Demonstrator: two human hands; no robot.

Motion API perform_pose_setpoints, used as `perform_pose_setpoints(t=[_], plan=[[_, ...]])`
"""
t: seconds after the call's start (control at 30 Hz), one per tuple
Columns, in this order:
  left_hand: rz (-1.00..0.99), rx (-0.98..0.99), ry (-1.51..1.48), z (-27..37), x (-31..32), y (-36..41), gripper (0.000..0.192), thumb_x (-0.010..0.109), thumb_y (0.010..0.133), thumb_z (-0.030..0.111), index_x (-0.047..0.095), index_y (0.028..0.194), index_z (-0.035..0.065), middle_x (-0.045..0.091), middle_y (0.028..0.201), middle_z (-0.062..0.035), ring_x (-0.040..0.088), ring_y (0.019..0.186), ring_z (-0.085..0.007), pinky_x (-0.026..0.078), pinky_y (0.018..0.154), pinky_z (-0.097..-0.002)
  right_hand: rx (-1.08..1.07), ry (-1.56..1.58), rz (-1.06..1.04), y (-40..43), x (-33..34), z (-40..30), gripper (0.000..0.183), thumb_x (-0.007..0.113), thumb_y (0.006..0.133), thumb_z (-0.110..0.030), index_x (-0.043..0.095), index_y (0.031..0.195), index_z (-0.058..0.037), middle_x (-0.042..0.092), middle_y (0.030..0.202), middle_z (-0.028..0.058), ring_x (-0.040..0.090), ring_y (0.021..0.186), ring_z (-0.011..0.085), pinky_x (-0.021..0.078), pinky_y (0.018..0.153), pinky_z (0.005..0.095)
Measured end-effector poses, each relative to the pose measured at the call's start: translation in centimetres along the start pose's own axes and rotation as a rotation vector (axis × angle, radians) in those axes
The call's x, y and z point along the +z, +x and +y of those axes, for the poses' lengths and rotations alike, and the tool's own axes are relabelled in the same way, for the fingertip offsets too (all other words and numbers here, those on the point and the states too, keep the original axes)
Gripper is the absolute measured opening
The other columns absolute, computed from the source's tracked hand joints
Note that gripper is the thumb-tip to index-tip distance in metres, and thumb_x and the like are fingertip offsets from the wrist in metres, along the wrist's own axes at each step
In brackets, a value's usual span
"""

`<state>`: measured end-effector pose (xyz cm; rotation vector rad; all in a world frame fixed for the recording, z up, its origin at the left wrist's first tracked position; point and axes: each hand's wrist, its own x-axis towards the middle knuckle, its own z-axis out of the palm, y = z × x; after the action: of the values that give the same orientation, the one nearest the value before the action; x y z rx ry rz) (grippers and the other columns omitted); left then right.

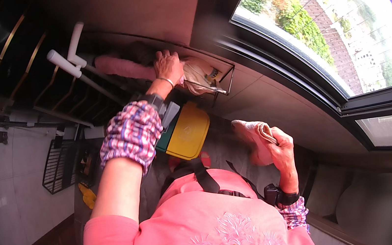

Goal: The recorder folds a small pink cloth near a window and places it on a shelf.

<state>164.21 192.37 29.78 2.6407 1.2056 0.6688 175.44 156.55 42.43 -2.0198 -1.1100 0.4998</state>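
My left hand (169, 67) reaches up to a thin metal wire rack (230, 80) on the wall, its fingers at a bunched pale cloth (195, 74); whether they grip it is unclear. Beside that hand, on the left, lies a fluffy pink roll-shaped thing (123, 67). A small item with a printed label (213, 75) sits at the rack's right end. Lower right, my right hand (281, 144) is closed on a folded, pinkish cloth (257, 138), which hangs from the fingers and looks partly blurred.
Below the rack stands a bin with a yellow lid (188, 131) and a green part. White-ended poles (64, 63) jut out at upper left. A black wire basket (59, 166) hangs on the left wall. A window (318, 32) with a dark frame fills the upper right.
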Motion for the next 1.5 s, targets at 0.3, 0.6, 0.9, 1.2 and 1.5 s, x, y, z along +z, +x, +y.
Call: perform_pose_setpoints(t=[0.3, 0.6, 0.9, 1.2, 1.5], plan=[[-0.152, 0.117, 0.209, 2.2, 2.5, 1.2, 0.018, 0.062, 0.073, 0.016, 0.064, 0.091, 0.0113, 0.062, 0.101, -0.0082, 0.050, 0.106, -0.0286, 0.036, 0.083, -0.0481, 0.233, 0.077, 0.178, -4.9, -1.7, 3.5, 0.009, 0.062, 0.080, -0.003, 0.062, 0.088, 0.0017, 0.054, 0.070, 0.0037, 0.049, 0.065, 0.0097, 0.0404, 0.060, 0.0258], [0.201, -0.008, -0.799, 3.9, -4.4, 1.7, 0.023, 0.067, 0.072, 0.004, 0.048, 0.085, 0.0045, 0.053, 0.069, -0.0083, 0.052, 0.065, -0.0141, 0.048, 0.063, -0.0323, 0.232, 0.122, 0.166, -4.2, -1.3, 2.9, 0.006, 0.061, 0.080, -0.001, 0.061, 0.085, 0.0020, 0.051, 0.068, 0.0044, 0.047, 0.064, 0.0101, 0.0400, 0.059, 0.0259], [0.304, -0.190, -1.713, 0.6, -13.7, 1.6, 0.017, 0.057, 0.088, 0.006, 0.059, 0.105, 0.0018, 0.062, 0.098, -0.0051, 0.058, 0.091, -0.0133, 0.048, 0.085, -0.0275, 0.167, 0.100, 0.143, -2.3, -1.4, 1.9, 0.009, 0.062, 0.083, -0.004, 0.062, 0.090, 0.0016, 0.054, 0.070, 0.0064, 0.050, 0.066, 0.0114, 0.0422, 0.062, 0.0253], [0.366, -0.622, -1.717, -3.0, -19.0, -4.3, 0.032, 0.048, 0.095, 0.024, 0.058, 0.111, -0.0016, 0.062, 0.107, -0.0107, 0.061, 0.099, -0.0203, 0.050, 0.085, -0.0325, 0.017, 0.117, 0.005, 1.6, -0.3, -0.9, 0.008, 0.061, 0.078, -0.002, 0.060, 0.085, 0.0022, 0.053, 0.069, 0.0079, 0.050, 0.063, 0.0150, 0.0412, 0.058, 0.0280], [-0.026, -0.448, -0.731, -7.4, -12.2, -15.3, 0.054, 0.062, 0.073, 0.006, 0.048, 0.126, 0.0063, 0.059, 0.097, -0.0098, 0.056, 0.087, -0.0158, 0.047, 0.079, -0.0288, -0.238, 0.107, -0.180, 5.0, 1.4, -6.0, 0.014, 0.063, 0.077, -0.001, 0.062, 0.091, 0.0013, 0.056, 0.075, 0.0106, 0.053, 0.065, 0.0194, 0.0435, 0.060, 0.0289]])
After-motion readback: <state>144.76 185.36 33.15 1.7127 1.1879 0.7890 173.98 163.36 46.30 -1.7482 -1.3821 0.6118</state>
